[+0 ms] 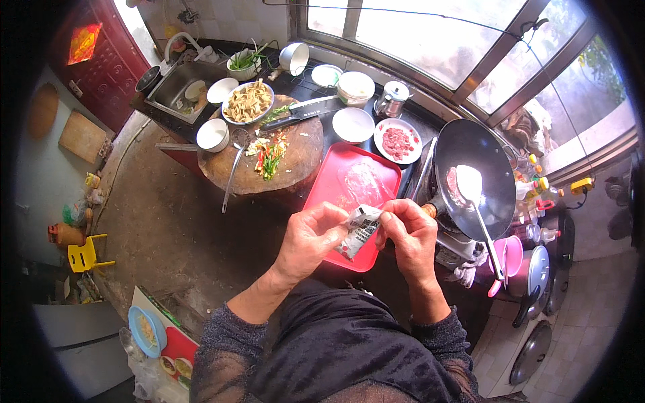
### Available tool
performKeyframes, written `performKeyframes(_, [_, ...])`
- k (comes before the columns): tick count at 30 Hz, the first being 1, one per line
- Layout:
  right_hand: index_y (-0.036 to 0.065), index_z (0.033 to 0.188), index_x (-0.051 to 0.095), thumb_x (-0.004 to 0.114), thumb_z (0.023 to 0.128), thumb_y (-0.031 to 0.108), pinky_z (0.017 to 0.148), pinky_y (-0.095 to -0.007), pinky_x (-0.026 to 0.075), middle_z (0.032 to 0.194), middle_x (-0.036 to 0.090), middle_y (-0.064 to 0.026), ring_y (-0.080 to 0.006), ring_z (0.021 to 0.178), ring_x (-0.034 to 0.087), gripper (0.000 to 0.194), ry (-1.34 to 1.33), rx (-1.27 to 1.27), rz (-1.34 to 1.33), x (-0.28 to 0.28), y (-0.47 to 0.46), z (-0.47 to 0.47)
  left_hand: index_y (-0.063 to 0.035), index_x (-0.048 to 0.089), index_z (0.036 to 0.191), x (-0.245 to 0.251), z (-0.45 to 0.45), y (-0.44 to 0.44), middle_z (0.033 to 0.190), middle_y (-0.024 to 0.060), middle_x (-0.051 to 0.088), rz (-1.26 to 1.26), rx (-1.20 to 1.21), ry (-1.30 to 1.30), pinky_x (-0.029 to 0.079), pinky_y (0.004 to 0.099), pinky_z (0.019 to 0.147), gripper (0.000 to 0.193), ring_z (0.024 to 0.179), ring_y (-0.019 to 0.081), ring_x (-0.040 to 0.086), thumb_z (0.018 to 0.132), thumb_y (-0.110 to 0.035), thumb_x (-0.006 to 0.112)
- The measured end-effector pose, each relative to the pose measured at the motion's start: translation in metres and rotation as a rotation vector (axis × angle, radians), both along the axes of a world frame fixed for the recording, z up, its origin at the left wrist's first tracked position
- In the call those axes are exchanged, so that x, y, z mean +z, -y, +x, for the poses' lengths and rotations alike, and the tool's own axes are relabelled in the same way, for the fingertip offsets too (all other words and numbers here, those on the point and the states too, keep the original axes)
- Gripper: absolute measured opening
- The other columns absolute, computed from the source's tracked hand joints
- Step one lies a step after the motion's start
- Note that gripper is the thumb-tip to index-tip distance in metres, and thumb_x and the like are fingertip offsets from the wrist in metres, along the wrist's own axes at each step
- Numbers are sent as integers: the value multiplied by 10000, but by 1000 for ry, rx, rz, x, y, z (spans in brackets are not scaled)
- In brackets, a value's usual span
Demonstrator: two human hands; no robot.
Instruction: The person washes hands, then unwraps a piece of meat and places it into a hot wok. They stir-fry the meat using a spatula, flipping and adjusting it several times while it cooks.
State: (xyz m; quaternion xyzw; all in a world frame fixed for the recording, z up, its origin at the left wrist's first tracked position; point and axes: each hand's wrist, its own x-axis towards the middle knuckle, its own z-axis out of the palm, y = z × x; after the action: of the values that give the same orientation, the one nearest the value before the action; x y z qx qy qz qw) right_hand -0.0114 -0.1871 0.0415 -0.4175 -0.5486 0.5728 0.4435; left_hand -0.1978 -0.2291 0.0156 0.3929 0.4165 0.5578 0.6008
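Observation:
Both my hands hold a small printed sachet over a red plastic tray. My left hand pinches its left edge, and my right hand grips the upper right corner. Clear plastic wrap lies on the tray. To the right, a black wok holds some meat and a metal spatula. Beyond the tray, a plate of sliced raw meat stands beside a white bowl. Chopped peppers and a cleaver lie on the round wooden chopping block.
A ladle juts over the block's near edge. Behind it stand a bowl of flat strips and a white ribbed bowl. The sink is at the far left. Bottles and a lidded pot stand right of the wok.

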Motion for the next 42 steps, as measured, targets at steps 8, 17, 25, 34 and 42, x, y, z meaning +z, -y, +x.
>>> performKeyframes(8, [-39, 1009, 638, 639, 892, 39, 627, -219, 480, 788, 650, -19, -71, 689, 602, 141, 338, 157, 306, 18, -17, 7, 9, 665, 1087, 5, -5, -5, 915, 9, 669, 43, -89, -56, 521, 244, 744, 148, 838, 67, 607, 945, -16, 627])
performKeyframes(17, [-10, 893, 665, 630, 896, 106, 505, -217, 441, 729, 645, -17, -62, 588, 563, 121, 27, -7, -19, 2, -19, 13, -1, 658, 954, -1, -4, 3, 884, 32, 699, 41, -81, -158, 525, 259, 751, 77, 815, 78, 639, 922, -62, 691])
performKeyframes(25, [12, 917, 656, 634, 887, 105, 599, -225, 430, 785, 621, 11, -68, 665, 560, 100, -6, 27, -56, 9, -14, 25, -25, 654, 989, 21, -3, -7, 899, 68, 670, 282, 24, -689, 491, 285, 725, 181, 797, 140, 622, 869, -119, 750])
performKeyframes(34, [-25, 962, 670, 662, 888, 57, 666, -254, 488, 809, 655, -68, -117, 718, 627, 111, 402, 235, 359, 23, -8, 27, -14, 670, 860, 19, 6, -25, 740, 78, 638, 561, -78, -719, 497, 309, 636, 90, 678, 209, 627, 829, -38, 750])
performKeyframes(42, [14, 1092, 660, 653, 891, 30, 718, -267, 510, 955, 686, -83, -148, 804, 653, 201, 624, -339, 269, 6, -3, 123, -68, 619, 865, -157, -88, -135, 746, -10, 625, -111, 333, -335, 499, 239, 519, 68, 585, 90, 574, 931, -66, 630])
